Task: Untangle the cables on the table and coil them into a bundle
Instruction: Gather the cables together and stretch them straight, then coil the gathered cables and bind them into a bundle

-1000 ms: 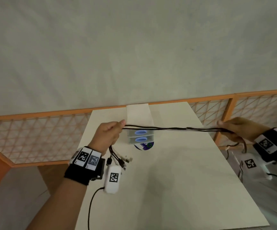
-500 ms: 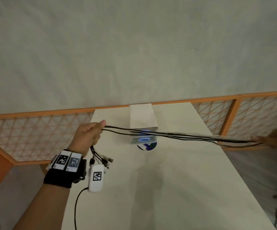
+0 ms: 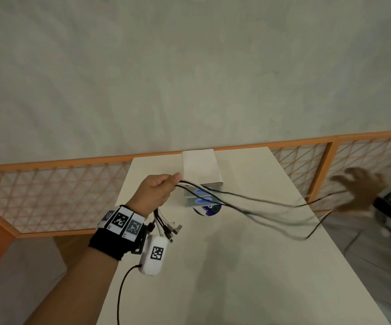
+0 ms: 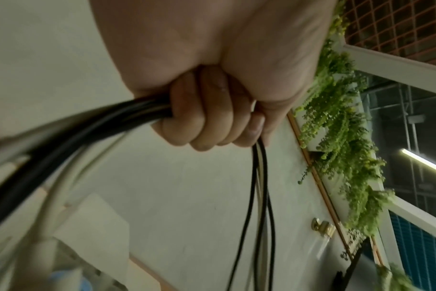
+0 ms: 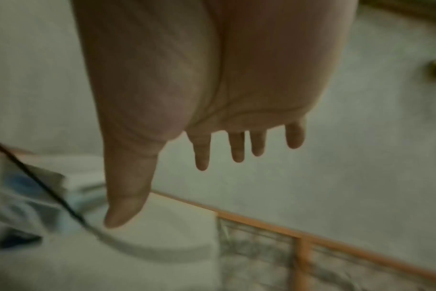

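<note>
From where I sit, the untangling looks mostly done and the coiling not yet begun. My left hand (image 3: 155, 194) has its fingers (image 4: 207, 110) curled tight round the cables (image 3: 248, 202), a fist with the thumb closed over the top; the left wrist view shows black and pale strands squeezed together through that fist. The connector ends (image 3: 168, 227) hang in a short bunch below it, at about 6 o'clock from the knuckles, clear of the table (image 3: 248, 277).

My right hand (image 3: 356, 191) is at 3 o'clock, off the table's right edge, fingers (image 5: 202, 151) straight and spread, holding nothing as far as I can tell. It is blurred in the head view, so whether a strand brushes it I cannot say.

Outward from the fist the cables run toward 3 o'clock as separate slack lines with no knots visible, sagging over the table, their free ends near its right edge. They pass in front of a white box (image 3: 200, 170) at 12 o'clock on the table.

Left to do, I judge: catch the free ends and wind all strands into one bundle.
</note>
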Tool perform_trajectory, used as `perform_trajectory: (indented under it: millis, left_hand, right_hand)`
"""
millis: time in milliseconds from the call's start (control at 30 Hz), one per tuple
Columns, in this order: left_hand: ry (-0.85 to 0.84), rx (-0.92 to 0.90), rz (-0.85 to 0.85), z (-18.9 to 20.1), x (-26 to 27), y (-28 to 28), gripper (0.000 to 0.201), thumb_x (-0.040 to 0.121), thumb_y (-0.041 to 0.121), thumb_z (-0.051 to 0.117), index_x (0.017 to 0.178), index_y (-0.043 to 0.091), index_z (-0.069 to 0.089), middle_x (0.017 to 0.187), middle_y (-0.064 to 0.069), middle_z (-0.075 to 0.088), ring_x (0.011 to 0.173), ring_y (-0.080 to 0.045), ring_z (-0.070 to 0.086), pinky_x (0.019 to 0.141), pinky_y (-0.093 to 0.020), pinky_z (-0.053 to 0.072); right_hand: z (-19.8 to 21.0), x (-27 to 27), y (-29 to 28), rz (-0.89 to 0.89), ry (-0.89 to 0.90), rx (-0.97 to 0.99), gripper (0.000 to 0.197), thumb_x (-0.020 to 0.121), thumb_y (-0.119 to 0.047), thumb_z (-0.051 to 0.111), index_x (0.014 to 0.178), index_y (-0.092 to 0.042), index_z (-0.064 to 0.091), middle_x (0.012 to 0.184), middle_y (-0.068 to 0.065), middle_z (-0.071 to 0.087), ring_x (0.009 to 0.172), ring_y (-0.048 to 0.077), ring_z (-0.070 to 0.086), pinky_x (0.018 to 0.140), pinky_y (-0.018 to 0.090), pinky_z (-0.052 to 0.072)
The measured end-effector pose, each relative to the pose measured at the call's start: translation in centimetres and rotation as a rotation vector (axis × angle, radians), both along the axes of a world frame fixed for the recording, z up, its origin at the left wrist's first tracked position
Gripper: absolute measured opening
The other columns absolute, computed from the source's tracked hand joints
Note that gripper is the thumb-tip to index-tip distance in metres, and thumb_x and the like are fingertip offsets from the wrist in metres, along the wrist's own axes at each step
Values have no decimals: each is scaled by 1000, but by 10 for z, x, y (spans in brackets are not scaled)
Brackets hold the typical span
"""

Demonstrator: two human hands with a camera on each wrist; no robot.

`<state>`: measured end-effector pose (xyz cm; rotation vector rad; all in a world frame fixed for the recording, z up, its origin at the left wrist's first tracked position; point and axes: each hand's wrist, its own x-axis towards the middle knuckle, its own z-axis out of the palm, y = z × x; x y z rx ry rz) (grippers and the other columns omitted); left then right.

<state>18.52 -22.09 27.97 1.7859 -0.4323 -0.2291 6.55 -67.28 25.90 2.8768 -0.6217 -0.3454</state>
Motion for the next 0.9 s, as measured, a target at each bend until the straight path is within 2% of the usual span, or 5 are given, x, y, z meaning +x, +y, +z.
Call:
perform_trajectory:
  millis: [200,400,600,700,900]
  left_hand:
    - [61,-23,-68,-3,-1,-17,52,96,32,49,46,27,36,48,9,22,44,-10,16,47,-25,13]
    - [188,-358,-117,12,0,-26,45,97,33,43,56,18,30,46,8,19,40,-8,16,44,-24,13]
    - [330,-604,-70,8,8,-31,48,97,37,40,54,19,32,43,8,22,36,-7,19,47,-25,12]
    - [348,-612,-50,7,10,-32,47,98,37,39,56,18,31,42,8,22,36,-6,20,44,-23,15]
    - [265,-443,32,-1,20,-32,63,79,69,42,88,7,55,69,-4,51,66,-16,56,71,-32,50]
  right_hand:
    - [14,45,181,451,-416,922,90,63,-70,60,140,-36,27,145,-4,32,134,9,33,114,36,28]
    - [6,70,276,558,-350,1504,79,77,-28,76,140,-28,28,132,-3,54,121,7,53,97,20,44]
    - [-30,58,305,253,-201,1722,9,85,-21,68,81,-13,67,68,10,62,51,14,59,51,25,49]
    - [-39,57,316,167,-304,1723,44,87,-23,64,47,-18,46,42,-2,46,33,15,41,39,22,34]
    - [-36,64,312,-62,-314,1772,40,84,-14,61,51,-15,37,44,2,38,38,17,30,40,20,23]
